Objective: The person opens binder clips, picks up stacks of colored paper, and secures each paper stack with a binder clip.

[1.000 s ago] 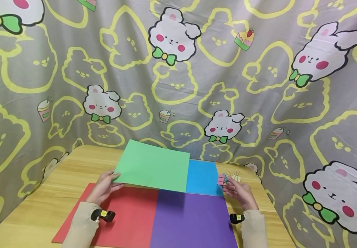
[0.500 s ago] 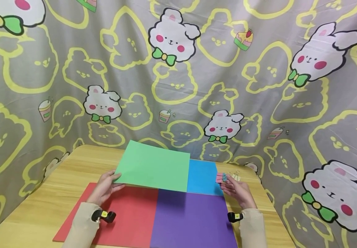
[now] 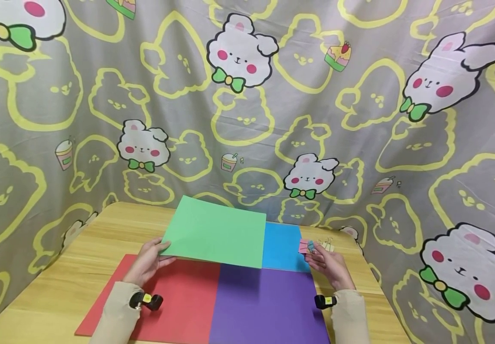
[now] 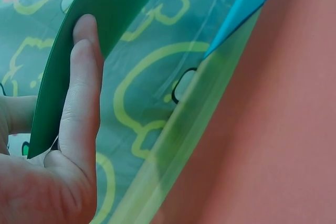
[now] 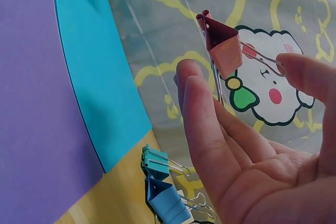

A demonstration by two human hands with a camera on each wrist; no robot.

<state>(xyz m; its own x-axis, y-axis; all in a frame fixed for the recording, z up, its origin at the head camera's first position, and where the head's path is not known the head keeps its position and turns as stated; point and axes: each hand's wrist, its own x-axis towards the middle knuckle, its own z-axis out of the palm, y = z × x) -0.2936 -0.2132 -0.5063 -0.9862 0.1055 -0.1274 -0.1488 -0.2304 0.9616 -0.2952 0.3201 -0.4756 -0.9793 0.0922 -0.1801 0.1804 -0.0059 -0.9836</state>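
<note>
While gripping the green sheet (image 3: 217, 233) by its near-left corner in the left hand (image 3: 146, 263), pinches the pink clip (image 3: 303, 246) in the right hand (image 3: 329, 265). Compared with 1 second ago, brings both slightly nearer each other, narrowing the gap, yet without contact. Holds the sheet tilted and raised above the surface (image 3: 58, 282), partly hiding the blue panel (image 3: 284, 246) from the head view. Shows no containers in any view, only a teal clip (image 5: 156, 164) and a blue clip (image 5: 168, 203) loose near the panel's corner.
</note>
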